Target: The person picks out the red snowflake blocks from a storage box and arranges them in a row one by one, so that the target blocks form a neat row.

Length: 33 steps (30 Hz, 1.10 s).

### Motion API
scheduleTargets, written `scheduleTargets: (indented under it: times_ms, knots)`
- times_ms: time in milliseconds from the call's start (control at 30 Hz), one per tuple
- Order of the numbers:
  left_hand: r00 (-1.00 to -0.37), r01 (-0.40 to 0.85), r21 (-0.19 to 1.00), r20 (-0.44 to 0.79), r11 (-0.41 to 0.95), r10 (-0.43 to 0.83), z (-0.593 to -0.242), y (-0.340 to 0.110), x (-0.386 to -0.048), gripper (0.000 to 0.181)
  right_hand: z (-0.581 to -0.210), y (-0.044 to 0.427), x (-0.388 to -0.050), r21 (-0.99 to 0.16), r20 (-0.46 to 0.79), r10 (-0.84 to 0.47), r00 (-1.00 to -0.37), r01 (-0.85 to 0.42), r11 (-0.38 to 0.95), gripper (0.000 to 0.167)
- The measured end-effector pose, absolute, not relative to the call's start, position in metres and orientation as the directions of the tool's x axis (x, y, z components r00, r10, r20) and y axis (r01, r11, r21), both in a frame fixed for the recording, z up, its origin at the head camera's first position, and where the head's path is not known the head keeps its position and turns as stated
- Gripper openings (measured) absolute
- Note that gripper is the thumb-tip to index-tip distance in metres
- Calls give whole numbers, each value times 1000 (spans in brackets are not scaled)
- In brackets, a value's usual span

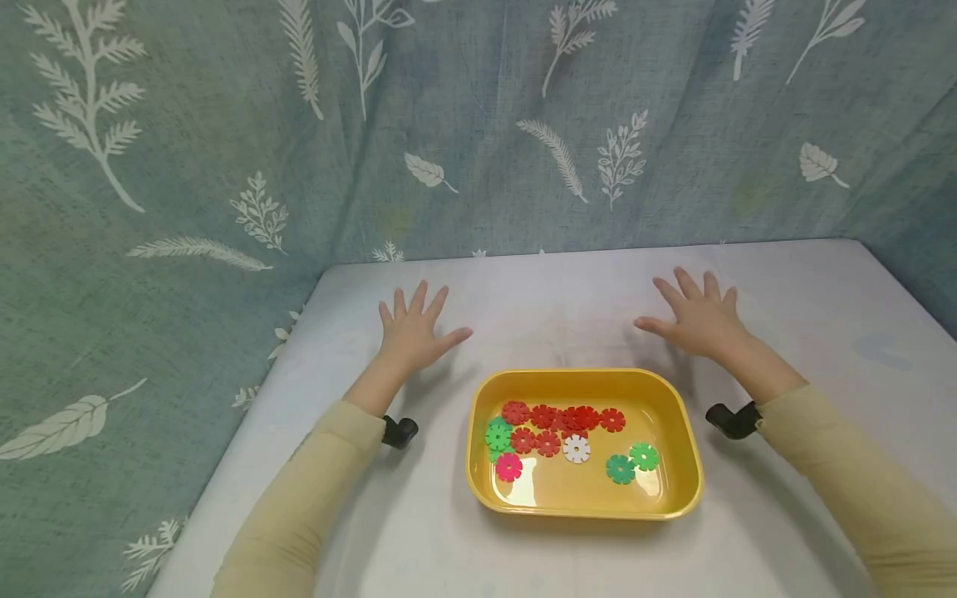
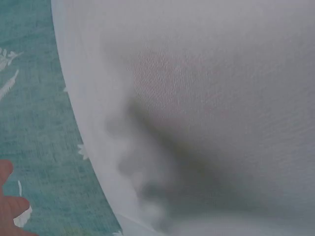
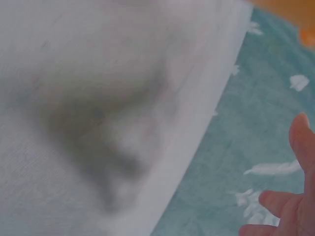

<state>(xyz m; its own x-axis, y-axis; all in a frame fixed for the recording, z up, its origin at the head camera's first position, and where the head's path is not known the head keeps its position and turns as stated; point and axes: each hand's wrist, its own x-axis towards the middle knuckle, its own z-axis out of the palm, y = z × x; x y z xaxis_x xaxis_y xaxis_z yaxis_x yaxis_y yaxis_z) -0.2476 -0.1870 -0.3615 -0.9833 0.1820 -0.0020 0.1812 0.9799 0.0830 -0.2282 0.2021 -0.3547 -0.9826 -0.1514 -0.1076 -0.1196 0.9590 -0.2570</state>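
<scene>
the left hand (image 1: 414, 339) is up over the far left part of the table (image 1: 419, 531). its fingers are spread wide and it is free. the right hand (image 1: 699, 320) is up over the far right part, spread wide and free too. both hands have their thumbs pointing in at each other, well apart.

the yellow tray (image 1: 568, 492) sits on the table, between the two arms and a bit nearer than the hands. little flower-shaped pieces lie inside it. a bunch of red pieces (image 1: 548, 438) is in the middle and toward the left, some on top of others. a few green pieces (image 1: 498, 432) are stacked by the left side, with a pink piece (image 1: 509, 471) just below them. a white piece (image 1: 571, 454) lies just under the red bunch. on the right, a blue-green piece (image 1: 620, 475) and a light green piece (image 1: 644, 462) lie side by side.

the table has a white cover. behind it hangs a blue-green cloth (image 1: 486, 166) with white leaves on it. the person has tan sleeves (image 1: 314, 490), and a black thing (image 1: 399, 433) shows at each wrist. the left wrist view has a soft, blurry shadow (image 2: 197, 187) on the white cover.
</scene>
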Motion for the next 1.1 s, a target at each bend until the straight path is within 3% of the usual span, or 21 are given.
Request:
scheduleTargets:
  times_ms: [233, 467, 733, 1100]
  knots:
    - [-951, 311, 75, 21, 948, 310, -361, -183, -223, 81, -342, 191, -211, -257, -61, -244, -968, -221, 941, 86]
    - [-861, 500, 215, 16, 839, 509, -365, -184, -194, 75, -333, 176, -185, -257, 32, -350, -936, -346, 902, 74]
    - [-745, 614, 384, -6, 689, 667, -376, -189, -176, 69, -321, 154, -159, -400, 48, -432, -901, -413, 818, 70]
    - [-689, 664, 414, 17, 623, 724, -384, -196, -163, 56, -313, 131, -144, -568, 8, -598, -801, -496, 657, 50]
